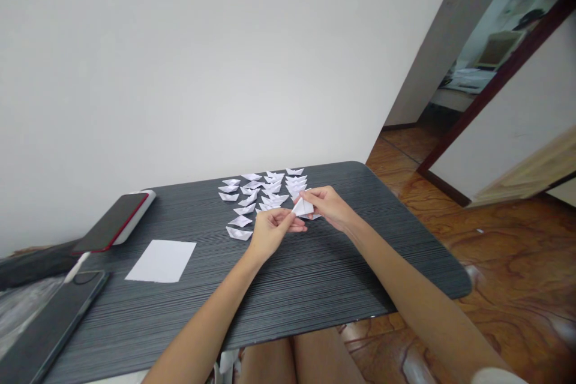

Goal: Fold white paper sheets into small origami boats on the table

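A small folded piece of white paper [305, 207] is pinched between both of my hands above the table. My left hand [275, 229] grips its left corner with thumb and fingers. On the other side, my right hand [327, 204] holds its upper right edge. Just beyond my hands stand several folded white paper boats [274, 199] in rough rows, partly hidden by my fingers. One paper boat [239, 233] lies nearest on the left. A flat sheet of white paper [162, 261] rests on the table left of my left forearm.
The dark ridged table [211, 294] meets a white wall [225, 60] at the back. To the left are a red-edged phone [112, 222] on a white block, a white cable [76, 267] and another dark device [54, 324]. Wooden floor [508, 264] and a doorway lie right.
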Tool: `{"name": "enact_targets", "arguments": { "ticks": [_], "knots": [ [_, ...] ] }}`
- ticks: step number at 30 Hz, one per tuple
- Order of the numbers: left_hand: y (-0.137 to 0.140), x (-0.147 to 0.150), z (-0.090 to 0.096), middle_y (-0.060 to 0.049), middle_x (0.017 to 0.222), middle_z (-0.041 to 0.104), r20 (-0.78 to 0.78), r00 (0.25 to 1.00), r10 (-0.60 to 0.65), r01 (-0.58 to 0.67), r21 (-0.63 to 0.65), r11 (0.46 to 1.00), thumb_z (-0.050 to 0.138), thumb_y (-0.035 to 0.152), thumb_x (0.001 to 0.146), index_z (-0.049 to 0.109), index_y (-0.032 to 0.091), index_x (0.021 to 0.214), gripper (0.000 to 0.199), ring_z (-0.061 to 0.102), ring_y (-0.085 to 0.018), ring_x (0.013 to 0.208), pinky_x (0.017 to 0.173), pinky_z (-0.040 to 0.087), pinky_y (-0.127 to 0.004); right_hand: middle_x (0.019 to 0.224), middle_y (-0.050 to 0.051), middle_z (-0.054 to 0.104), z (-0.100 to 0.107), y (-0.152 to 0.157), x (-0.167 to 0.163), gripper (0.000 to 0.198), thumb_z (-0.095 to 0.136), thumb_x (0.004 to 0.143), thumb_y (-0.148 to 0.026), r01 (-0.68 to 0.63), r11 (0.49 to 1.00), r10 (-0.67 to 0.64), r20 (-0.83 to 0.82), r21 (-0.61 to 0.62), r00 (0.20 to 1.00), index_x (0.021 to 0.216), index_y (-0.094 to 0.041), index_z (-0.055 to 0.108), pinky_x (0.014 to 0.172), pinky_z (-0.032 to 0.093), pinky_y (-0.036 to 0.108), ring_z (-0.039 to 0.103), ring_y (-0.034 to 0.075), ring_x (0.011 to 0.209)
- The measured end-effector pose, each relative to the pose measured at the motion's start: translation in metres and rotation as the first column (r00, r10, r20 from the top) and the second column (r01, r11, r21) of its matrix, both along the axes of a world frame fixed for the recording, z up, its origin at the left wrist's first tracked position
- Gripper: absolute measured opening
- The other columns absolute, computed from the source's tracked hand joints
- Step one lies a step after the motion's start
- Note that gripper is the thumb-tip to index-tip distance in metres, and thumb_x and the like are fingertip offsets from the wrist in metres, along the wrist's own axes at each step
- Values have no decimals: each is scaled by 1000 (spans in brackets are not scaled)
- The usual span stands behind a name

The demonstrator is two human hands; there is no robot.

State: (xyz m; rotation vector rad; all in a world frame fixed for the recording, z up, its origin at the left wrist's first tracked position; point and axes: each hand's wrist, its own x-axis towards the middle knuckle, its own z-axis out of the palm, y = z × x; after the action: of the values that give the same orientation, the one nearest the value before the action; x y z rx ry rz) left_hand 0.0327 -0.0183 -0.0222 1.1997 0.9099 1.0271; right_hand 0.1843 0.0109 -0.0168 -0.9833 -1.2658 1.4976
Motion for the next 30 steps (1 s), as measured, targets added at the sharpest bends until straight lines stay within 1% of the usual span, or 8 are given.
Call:
{"name": "enact_targets", "arguments": {
  "ticks": [4,8,10,15,18,22,27,30],
  "knots": [
    [7,-8,0,-4,58,63,-29,1000,0,2,65,998,60,29,67,57,9,73,22,61,-14,52,55,50,-25,54,2,60,6,-1,8,30,63,63,-38,-70,996,59,159,63,985,70,-8,64,44,44,21,54,9,43],
    [13,-17,3,4,49,51,-81,994,77,-59,200,978,60,27,67,55,12,71,17,47,-5,40,41,37,-16,59,5,63,10,-8,7,29,64,63,-34,-351,936,337,250,10,908,74,-8,62,51,48,24,60,13,53],
    [13,-18,4,4,53,51,-113,990,83,-56,226,973,60,28,67,55,12,71,17,45,-5,43,41,35,-15,60,6,63,10,-11,3,27,62,64,-33,-409,912,390,268,15,881,73,-8,61,49,47,22,60,13,53],
    [10,-14,1,2,54,50,-194,976,102,-42,289,957,54,32,71,57,13,73,19,43,-6,45,42,33,-17,50,2,60,7,-11,-3,23,56,70,-30,-316,942,268,317,109,910,71,-8,61,37,35,16,47,5,37],
    [9,-14,1,0,56,53,-312,928,203,-54,428,902,52,32,72,60,14,70,20,44,-8,49,45,34,-18,42,0,55,7,-9,-1,23,55,71,-30,-246,959,191,319,142,928,71,-8,61,34,29,16,38,3,31],
    [7,-14,4,-1,54,55,-465,831,304,30,584,811,49,29,75,62,15,62,22,45,-10,51,49,34,-20,41,-1,55,6,-8,2,22,56,71,-30,-235,962,188,288,139,939,70,-9,60,36,31,16,41,4,32],
    [4,-13,3,0,47,53,-557,788,262,156,594,789,39,25,81,56,16,56,32,47,-10,48,53,35,-21,40,-1,54,5,-7,2,22,56,70,-30,-258,957,215,276,129,937,69,-9,58,35,32,17,43,5,32],
    [3,-12,0,-1,49,54,-557,787,265,169,607,776,38,25,81,57,16,59,30,48,-11,48,54,36,-22,39,-2,53,5,-6,3,21,57,69,-30,-256,958,209,296,128,932,68,-9,58,34,31,16,42,5,31]
  ]
}}
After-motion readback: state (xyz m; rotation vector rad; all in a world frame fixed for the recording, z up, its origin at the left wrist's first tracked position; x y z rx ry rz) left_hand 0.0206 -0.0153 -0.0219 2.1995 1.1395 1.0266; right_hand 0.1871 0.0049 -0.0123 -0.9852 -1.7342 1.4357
